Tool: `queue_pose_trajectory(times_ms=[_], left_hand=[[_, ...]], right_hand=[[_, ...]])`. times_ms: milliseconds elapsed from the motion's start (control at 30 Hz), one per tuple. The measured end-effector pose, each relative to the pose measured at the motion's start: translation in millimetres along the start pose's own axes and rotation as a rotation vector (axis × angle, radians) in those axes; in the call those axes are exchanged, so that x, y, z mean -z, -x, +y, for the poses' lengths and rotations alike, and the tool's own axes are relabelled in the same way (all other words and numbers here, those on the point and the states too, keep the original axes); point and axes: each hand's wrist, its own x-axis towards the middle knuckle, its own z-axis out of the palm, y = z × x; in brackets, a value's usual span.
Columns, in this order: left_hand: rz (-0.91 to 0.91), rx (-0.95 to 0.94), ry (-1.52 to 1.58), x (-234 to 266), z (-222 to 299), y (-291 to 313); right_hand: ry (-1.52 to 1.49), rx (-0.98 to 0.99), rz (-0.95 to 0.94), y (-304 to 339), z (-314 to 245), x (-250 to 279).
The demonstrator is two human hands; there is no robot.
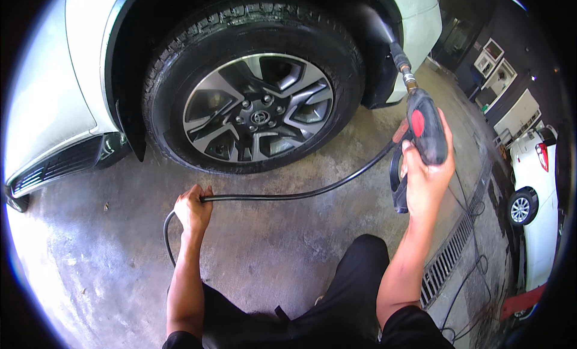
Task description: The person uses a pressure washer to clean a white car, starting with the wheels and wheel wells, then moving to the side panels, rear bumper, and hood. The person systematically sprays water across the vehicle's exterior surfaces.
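My right fingers (446, 135) grasp the gun (428, 131), right of the wheel (260, 116); my left fingers (192, 195) grasp the hose (282, 197), below the wheel. Gun: likely rigid, slick, kicks; hold its rear. Hose: probably springy.

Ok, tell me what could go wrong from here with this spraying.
The gun in the right hand sends spray up into the wheel arch, so some could bounce back at the person. The hose, gripped by the left hand, crosses in front of the legs, so it might catch a foot.
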Motion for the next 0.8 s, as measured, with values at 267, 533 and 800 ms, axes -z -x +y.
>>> queue_pose_trajectory(times_ms=[267, 533, 800], left_hand=[[0.003, 0.000, 0.000, 3, -3, 5], [-0.023, 0.055, 0.017, -2, -10, 1], [-0.011, 0.121, 0.022, -1, -25, -6]], right_hand=[[0.057, 0.182, -0.013, 1, -2, -30], [0.111, 0.250, -0.009, 0, 17, -60], [0.078, 0.153, -0.010, -38, 27, -101]])
